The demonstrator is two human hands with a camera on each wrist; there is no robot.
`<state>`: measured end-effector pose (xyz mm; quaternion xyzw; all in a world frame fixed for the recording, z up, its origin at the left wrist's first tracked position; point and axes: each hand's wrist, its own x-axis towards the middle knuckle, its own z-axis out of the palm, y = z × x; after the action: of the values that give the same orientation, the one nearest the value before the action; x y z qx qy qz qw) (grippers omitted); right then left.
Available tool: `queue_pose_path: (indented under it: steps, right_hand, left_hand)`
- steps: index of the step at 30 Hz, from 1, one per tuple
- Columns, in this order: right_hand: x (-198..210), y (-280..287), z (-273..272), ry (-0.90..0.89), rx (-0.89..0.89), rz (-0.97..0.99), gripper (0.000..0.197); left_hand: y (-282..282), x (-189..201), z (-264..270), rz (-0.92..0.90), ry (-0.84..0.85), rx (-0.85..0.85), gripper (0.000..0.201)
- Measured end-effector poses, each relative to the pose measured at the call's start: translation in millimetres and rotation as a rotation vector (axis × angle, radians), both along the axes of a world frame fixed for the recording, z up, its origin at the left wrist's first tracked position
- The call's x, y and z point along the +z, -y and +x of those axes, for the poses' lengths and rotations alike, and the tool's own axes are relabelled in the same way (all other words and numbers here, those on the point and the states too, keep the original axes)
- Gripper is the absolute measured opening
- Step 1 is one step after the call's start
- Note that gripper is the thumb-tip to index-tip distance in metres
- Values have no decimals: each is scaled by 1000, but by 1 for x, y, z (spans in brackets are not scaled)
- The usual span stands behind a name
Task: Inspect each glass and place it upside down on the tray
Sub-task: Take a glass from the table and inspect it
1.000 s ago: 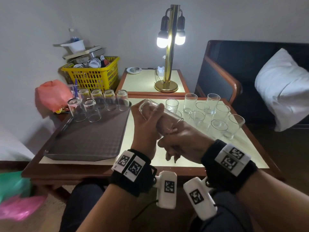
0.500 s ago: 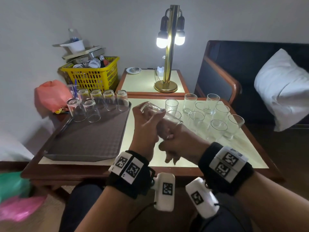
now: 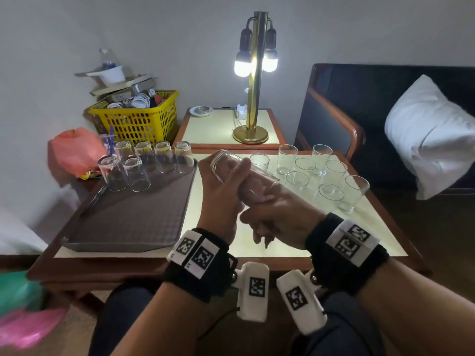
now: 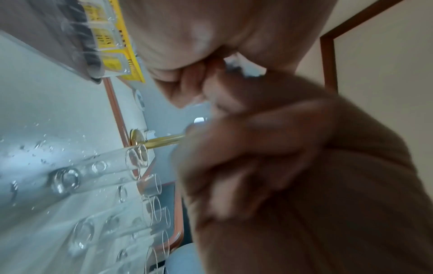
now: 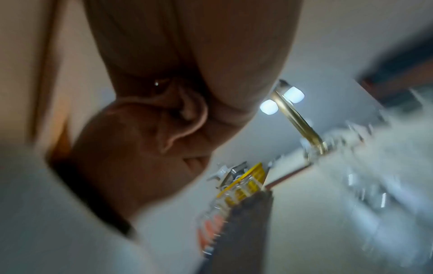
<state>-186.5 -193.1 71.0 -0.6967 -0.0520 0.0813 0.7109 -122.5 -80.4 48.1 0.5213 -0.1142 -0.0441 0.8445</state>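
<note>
Working over the tabletop [image 3: 262, 242]: tray [image 3: 133, 217] on its left half, seven glasses already inverted along the tray's far edge [image 3: 159, 158]; about ten upright glasses [image 3: 331, 176] clustered on the right half. One glass [image 3: 244, 176] is held tilted, nearly on its side, above the tabletop between tray and cluster, base up-left, mouth down-right. Left hand [image 3: 221, 196] wraps its base end, thumb across the wall. Right hand [image 3: 280, 214] is clenched at the mouth end; fingers appear curled on the rim, though contact is partly hidden. Handling, judged: light, rigid, thin-walled, smooth, so slippery and breakable if knocked against neighbours. Best gripped around the mid-wall, not by the rim, then set down mouth-first beside the inverted glasses.
</note>
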Motion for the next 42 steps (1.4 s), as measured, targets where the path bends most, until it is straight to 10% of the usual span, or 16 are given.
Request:
queue_pose_path:
  steps: [3, 7, 9, 16, 18, 23, 31, 34, 38, 42]
  right_hand:
    - [1, 3, -2, -43, -38, 43, 34]
    - [-6, 2, 5, 485, -76, -1003, 75]
    - [-8, -2, 3, 584, -71, -1228, 69]
    - [5, -2, 2, 21, 18, -28, 43]
    - [6, -1, 1, 38, -31, -157, 47]
    - [0, -2, 4, 532, 0, -1271, 76]
    - [7, -7, 1, -84, -54, 90, 40]
    - [10, -9, 5, 69, -103, -349, 54]
    - [-5, -10, 6, 700, -119, -1216, 73]
    - [-2, -14, 9, 412, -16, -866, 74]
  left_hand:
    - [-1, -1, 2, 42, 9, -35, 59]
    - [-4, 3, 11, 192, -122, -8, 45]
    - [-5, 2, 13, 187, -134, 31, 41]
    - [-3, -2, 3, -52, -33, -19, 54]
    - [-4, -2, 5, 31, -54, -35, 59]
    - [-7, -2, 13, 208, -161, 39, 53]
    - [-2, 0, 0, -39, -10, 32, 56]
    - [-5, 3, 8, 87, -40, 36, 66]
    - [-14, 4, 17, 200, -134, 51, 69]
    - [-14, 3, 12, 133, -87, 18, 53]
